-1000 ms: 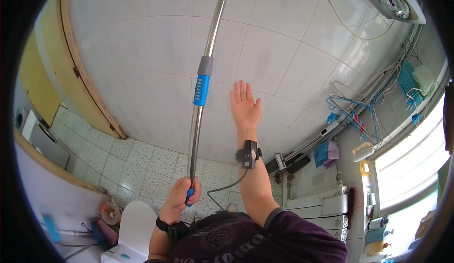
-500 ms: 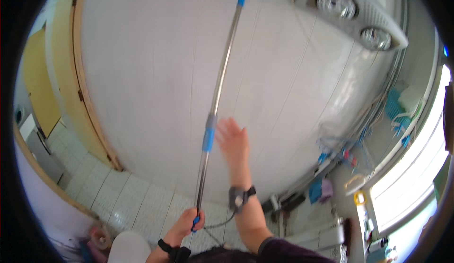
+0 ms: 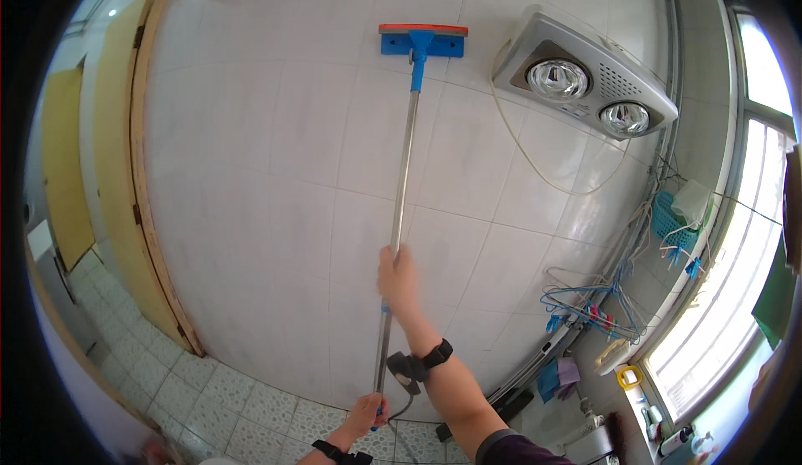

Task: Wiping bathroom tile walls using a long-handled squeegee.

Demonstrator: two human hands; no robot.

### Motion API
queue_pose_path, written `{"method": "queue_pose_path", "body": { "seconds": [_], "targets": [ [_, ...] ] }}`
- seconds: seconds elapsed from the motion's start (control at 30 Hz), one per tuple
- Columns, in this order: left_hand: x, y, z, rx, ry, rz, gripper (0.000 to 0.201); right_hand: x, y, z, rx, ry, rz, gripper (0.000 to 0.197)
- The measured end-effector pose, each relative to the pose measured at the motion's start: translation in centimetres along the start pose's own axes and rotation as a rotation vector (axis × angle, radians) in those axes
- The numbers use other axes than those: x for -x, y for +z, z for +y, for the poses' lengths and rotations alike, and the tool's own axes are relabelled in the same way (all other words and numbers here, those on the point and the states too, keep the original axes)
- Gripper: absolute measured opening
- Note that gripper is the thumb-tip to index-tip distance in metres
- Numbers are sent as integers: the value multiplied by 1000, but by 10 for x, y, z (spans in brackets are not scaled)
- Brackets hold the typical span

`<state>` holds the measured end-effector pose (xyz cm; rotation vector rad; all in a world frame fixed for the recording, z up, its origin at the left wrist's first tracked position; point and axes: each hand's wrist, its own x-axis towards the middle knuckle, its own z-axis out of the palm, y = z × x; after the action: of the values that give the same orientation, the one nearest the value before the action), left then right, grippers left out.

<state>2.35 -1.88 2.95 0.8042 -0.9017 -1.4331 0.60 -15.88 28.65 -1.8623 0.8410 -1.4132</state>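
Note:
A long-handled squeegee (image 3: pixel 407 152) with a silver pole stands raised against the white tiled wall. Its blue head (image 3: pixel 423 43), edged with a red-orange strip, lies at the wall high up. My left hand (image 3: pixel 366 415) grips the pole's lower end, where a bit of blue shows. Further up, my right hand (image 3: pixel 398 281) is wrapped round the pole, just above its blue joint, and looks slightly blurred. Black straps sit on both wrists; a small dark device (image 3: pixel 407 371) is on the right one, with a cable hanging from it.
A grey two-lamp heater (image 3: pixel 589 81) is mounted right of the squeegee head, its pale cord looping below. Hangers (image 3: pixel 593 306) and a teal basket (image 3: pixel 672 218) hang beside the bright window (image 3: pixel 718 281). At left stands an open yellow door (image 3: pixel 125 172); speckled tiles (image 3: pixel 242 394) cover the floor.
My right hand, open beside the pole before, has closed round it. The view has tilted upward, so the whole squeegee head and more of the heater now show.

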Motion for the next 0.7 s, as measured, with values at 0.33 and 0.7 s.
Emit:
{"method": "queue_pose_path", "body": {
  "seconds": [0.33, 0.7],
  "targets": [
    [-25, -27, 43, -411, 184, 4, 40, -28, 7, -4, 420, -380, 311, 22],
    [131, -77, -51, -857, -656, 212, 42, 166, 73, 129, 267, 43, 25, 27]
  ]
}}
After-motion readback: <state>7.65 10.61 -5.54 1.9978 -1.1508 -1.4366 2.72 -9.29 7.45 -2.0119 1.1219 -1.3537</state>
